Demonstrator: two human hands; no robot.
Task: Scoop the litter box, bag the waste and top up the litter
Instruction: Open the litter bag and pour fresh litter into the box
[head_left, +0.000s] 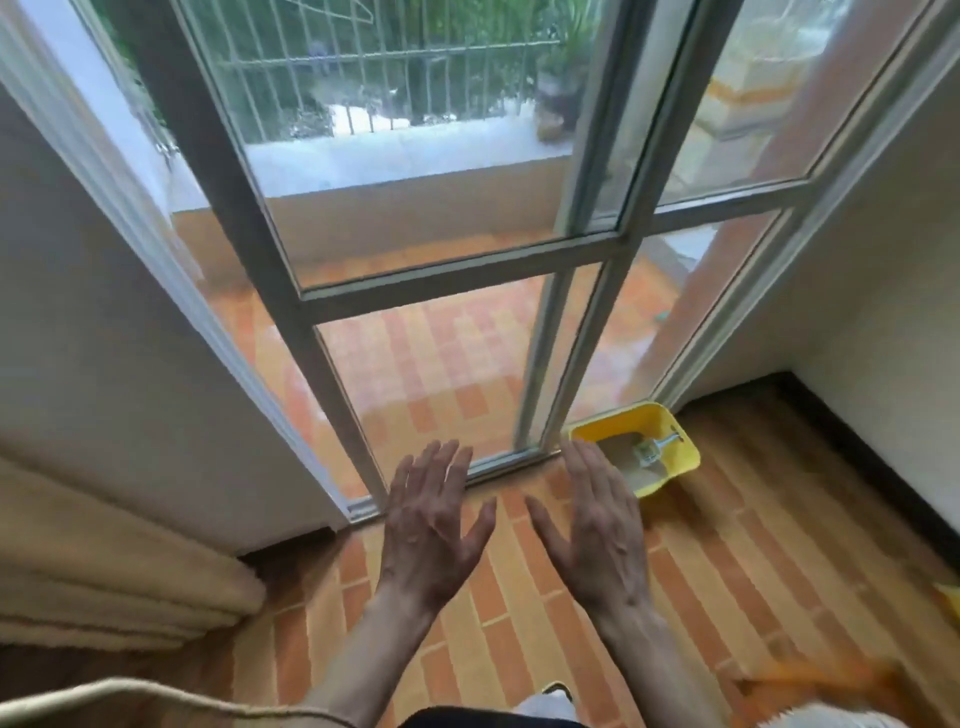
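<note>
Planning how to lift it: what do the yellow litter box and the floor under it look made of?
Litter box: likely moulded plastic, going by its even yellow colour, thin walls and rounded rim. Floor: apparently glazed ceramic tile in orange brick strips with pale joints and some sheen.

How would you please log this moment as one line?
left hand open, empty | right hand open, empty | yellow litter box beside glass door, untouched

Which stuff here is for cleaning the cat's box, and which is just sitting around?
For the job:
- yellow litter box on the floor by the glass door, with litter inside
- scoop lying in it
- left hand and right hand, both spread and holding nothing

Just around:
- glass door
- cream curtain
- tiled floor
</note>
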